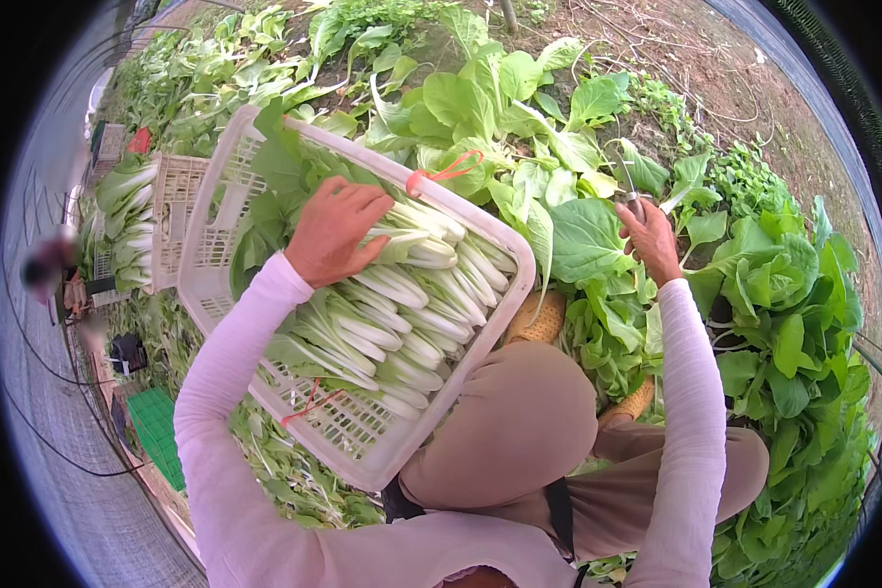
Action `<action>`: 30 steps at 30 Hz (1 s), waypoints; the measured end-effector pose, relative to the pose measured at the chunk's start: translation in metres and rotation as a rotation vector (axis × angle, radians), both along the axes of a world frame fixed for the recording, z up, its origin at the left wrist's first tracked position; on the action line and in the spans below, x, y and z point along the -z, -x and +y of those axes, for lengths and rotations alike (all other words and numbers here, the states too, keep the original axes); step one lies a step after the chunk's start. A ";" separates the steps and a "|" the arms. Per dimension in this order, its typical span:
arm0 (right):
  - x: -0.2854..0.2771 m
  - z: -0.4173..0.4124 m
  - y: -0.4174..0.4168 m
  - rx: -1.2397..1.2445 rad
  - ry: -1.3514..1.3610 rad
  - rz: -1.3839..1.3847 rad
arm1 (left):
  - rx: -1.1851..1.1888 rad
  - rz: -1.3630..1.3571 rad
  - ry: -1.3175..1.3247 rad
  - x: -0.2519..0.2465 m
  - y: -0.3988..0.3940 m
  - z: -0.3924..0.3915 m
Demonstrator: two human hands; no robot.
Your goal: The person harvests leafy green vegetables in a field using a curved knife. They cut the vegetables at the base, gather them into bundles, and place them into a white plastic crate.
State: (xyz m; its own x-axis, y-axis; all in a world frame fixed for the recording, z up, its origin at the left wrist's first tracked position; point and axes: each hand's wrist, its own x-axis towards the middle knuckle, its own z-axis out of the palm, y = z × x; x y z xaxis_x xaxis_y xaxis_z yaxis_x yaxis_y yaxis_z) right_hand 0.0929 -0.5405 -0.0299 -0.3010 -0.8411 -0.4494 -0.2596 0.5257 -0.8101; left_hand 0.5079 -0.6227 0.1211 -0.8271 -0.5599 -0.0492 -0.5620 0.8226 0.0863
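Observation:
A white plastic crate (411,470) stands tilted across my left side, holding rows of leafy greens with white stalks (411,323). My left hand (338,231) lies on the greens in the crate, thumb apart from the fingers, by the stalks of an upper bunch. Whether it grips that bunch is hidden under the palm. Out to the right, my right hand (650,239) is closed around the handle of a small sickle (634,204). Its thin curved blade points up and away, over rooted leafy plants (588,239).
Orange ties (452,173) hang on the crate's rim. Growing greens (786,353) cover the right side, with bare soil (698,66) beyond. Another filled crate (180,213) and a green crate (156,434) stand left. A blurred person (51,264) is at far left, near netting (88,485).

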 end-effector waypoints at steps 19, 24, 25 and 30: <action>0.149 -0.156 -0.101 -0.105 0.190 0.190 | 0.239 -0.607 0.216 0.187 0.188 -0.227; 0.160 -0.152 -0.096 -0.055 0.041 0.179 | 0.054 -0.680 0.139 0.205 0.159 -0.216; 0.161 -0.151 -0.097 -0.048 0.025 0.173 | 0.041 -0.694 0.115 0.207 0.151 -0.213; 0.158 -0.143 -0.099 -0.063 0.149 0.132 | 0.045 -0.632 0.023 0.205 0.138 -0.195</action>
State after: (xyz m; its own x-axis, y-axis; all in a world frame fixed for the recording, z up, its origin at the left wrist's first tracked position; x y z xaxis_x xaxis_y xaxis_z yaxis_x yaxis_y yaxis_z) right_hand 0.1923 -0.6835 -0.1877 -0.2943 -0.9143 -0.2782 -0.3973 0.3818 -0.8345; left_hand 0.3696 -0.8178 -0.0838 -0.6650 -0.5321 -0.5241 -0.4633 0.8443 -0.2693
